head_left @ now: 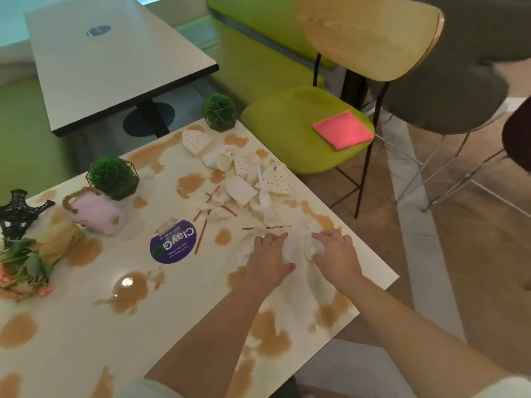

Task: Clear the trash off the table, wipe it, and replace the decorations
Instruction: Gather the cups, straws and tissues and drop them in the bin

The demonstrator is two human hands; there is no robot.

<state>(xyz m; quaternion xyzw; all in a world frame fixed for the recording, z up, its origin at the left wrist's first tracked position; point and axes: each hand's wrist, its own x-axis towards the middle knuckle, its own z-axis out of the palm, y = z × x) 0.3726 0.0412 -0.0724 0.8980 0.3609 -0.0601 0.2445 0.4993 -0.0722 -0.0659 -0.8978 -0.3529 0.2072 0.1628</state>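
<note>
White crumpled napkins (298, 248) — between both hands' grips.

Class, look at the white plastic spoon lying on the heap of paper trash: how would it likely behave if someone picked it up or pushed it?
The white plastic spoon looks thin, so it is probably very light and would slide easily when pushed. It rests loosely on crumpled, dotted paper scraps, so nudging the heap may shift or drop it. Its slim handle would likely flex a little.

Place: café or canteen seating area
Signs: two small tables (86, 326) (115, 61), green bench (258, 61), keep-clean sticker (173, 244) on tabletop
</note>
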